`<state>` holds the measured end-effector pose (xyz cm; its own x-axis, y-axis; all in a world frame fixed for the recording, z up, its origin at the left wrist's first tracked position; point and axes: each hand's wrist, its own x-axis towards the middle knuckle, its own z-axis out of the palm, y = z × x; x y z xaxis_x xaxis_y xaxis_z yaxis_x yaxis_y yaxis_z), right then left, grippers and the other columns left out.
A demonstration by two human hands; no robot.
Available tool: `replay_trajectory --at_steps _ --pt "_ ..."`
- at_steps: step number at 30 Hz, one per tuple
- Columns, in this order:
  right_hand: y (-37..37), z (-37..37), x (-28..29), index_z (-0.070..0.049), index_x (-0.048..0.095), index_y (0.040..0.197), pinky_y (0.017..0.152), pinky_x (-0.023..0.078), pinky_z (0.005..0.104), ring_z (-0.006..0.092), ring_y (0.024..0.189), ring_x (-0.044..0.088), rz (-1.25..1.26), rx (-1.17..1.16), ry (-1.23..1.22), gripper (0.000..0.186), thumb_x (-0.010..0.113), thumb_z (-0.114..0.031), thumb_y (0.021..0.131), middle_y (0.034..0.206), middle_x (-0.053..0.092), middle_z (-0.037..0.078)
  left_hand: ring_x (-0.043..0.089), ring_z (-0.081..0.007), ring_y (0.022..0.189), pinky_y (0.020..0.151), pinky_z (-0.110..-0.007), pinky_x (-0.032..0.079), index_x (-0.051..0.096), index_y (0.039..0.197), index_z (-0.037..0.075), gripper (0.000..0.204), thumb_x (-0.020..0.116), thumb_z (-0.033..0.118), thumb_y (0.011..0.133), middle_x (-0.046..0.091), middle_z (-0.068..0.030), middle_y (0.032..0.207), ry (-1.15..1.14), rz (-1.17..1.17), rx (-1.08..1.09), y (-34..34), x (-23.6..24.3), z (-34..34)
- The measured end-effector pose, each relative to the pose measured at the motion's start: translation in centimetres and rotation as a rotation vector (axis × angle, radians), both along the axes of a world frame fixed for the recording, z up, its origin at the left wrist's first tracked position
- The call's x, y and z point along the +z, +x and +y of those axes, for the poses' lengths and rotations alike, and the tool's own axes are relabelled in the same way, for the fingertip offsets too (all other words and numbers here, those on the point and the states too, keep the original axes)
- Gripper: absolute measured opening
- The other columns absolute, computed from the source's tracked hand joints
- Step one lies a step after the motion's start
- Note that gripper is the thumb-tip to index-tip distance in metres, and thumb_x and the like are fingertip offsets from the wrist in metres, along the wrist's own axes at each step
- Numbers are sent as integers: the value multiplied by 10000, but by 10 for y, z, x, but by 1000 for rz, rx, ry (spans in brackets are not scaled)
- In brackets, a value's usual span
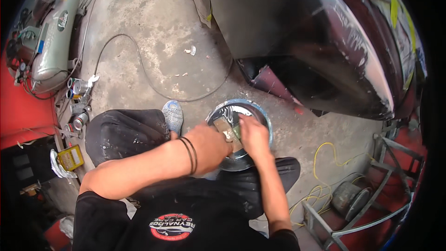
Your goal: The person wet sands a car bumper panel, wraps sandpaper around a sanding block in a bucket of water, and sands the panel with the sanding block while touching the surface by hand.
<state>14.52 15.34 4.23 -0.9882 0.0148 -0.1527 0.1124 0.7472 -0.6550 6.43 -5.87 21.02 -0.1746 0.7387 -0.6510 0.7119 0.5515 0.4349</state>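
Between my knees stands a round dark bucket (pixel 260 109) with a bluish rim, its inside smeared with white. Over its opening, my left hand (pixel 208 148) is closed round a tan flat plate (pixel 221 125) that carries a dab of white paste (pixel 228 135). My right hand (pixel 254 135) pinches a small green flat piece (pixel 237 131), like a spreader, against the plate's right side. Its far end is hidden behind my fingers. Both forearms come in low, the left one with dark bands at the wrist.
A dark car panel (pixel 297 28) with pale sanded patches looms at the upper right. A grey hose (pixel 139 60) snakes over the concrete floor. On the left are a compressor tank (pixel 58 42) and several cans (pixel 80 121). A metal frame (pixel 357 221) and yellow cord (pixel 316 158) lie right.
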Motion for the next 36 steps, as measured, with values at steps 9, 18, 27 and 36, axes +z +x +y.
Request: replay_trajectory --at_steps 9,18,27,36 --pt "-21 -31 -179 -70 822 1196 860 673 472 339 1018 826 -576 333 664 288 705 -183 958 1237 812 167 741 -423 1186 1087 -601 539 736 1247 32 449 806 224 847 754 -214 1258 193 152 73 24 12 -3" --pt "-25 7 -109 -73 787 1211 973 612 536 476 1090 772 -287 42 279 352 781 -147 867 1126 826 195 826 -376 932 811 -483 649 741 1157 23 282 748 138 899 820 -188 951 170 124 168 8 -17 -17" --pt "33 35 -21 -70 617 1457 1046 592 388 211 1182 728 -407 -485 -1001 537 688 97 952 1325 742 69 803 -413 947 803 -509 639 361 1702 71 928 762 15 867 800 -220 997 278 148 428 -26 -33 -25" --pt "58 21 -2 -74 643 1404 903 655 360 186 1082 768 -324 -644 -1177 365 757 -101 1058 1252 779 56 775 -446 1052 931 -533 612 750 1306 39 400 774 227 953 795 -262 1065 209 37 435 -17 -113 7"
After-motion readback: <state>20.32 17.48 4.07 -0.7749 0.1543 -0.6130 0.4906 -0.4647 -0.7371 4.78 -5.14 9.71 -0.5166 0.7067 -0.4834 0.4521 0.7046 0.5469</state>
